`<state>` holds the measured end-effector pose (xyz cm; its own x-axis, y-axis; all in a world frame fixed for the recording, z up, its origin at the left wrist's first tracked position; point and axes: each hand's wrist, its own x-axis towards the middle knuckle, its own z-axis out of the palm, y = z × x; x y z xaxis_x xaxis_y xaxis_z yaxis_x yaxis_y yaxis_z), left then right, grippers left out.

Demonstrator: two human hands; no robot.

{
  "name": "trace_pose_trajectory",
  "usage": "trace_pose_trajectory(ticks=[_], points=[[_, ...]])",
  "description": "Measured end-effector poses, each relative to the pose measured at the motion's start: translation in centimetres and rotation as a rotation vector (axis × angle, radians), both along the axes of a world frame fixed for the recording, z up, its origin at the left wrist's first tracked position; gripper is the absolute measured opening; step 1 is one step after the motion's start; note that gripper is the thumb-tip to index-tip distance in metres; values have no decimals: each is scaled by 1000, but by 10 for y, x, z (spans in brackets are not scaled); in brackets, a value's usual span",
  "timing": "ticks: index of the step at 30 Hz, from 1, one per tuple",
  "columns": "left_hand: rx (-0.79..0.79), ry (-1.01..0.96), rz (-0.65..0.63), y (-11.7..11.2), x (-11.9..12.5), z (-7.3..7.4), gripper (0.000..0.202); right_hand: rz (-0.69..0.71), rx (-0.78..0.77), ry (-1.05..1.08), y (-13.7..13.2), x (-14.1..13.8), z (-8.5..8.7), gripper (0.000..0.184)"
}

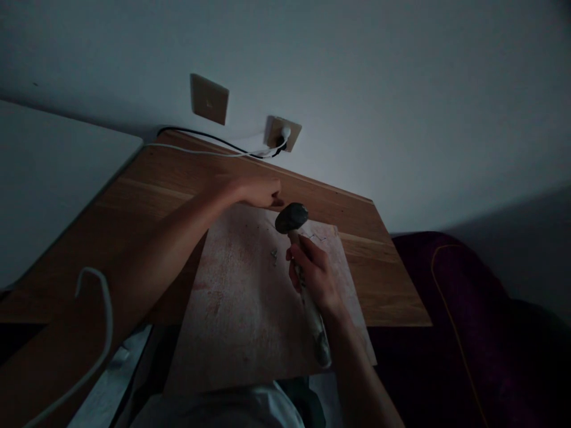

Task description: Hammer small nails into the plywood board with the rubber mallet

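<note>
My right hand (313,268) is wrapped around the pale handle of a hammer (292,218), close below its dark, blocky head. The hammer is over a flat, worn wooden board (236,303), its head near the board's far side. My left hand (261,191) is closed at the board's far edge, with the fingertips pinched together close to the hammer head. Whatever is between those fingertips, if anything, is too dark to make out. A few small metal pieces, apparently nails (273,255), lie on the board left of my right hand. Thin zigzag lines mark its far right part.
The board rests on a brown wooden table (383,279) against a white wall. A black and a white cable (196,152) run along its back to a wall socket (292,134). A white panel (53,178) stands at left, a dark purple seat (450,297) at right. A white cord (108,315) crosses my left arm.
</note>
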<state>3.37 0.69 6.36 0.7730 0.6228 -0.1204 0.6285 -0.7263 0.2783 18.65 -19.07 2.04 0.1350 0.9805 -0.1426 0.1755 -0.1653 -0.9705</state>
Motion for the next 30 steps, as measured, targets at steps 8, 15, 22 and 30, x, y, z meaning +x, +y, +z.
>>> trace_pose_trajectory(ticks=[8,15,22,30], points=[[43,1,-20,2,-5,0,33,-37,-32,-13,0,-2,-7,40],[46,81,-150,-22,13,-5,27,-163,-46,5,-26,9,-5,45],[-95,126,-360,-46,35,-21,21,-293,-109,-31,-63,25,-21,47],[-93,191,-339,-57,34,-11,12,-270,-49,-20,-65,25,-33,46]])
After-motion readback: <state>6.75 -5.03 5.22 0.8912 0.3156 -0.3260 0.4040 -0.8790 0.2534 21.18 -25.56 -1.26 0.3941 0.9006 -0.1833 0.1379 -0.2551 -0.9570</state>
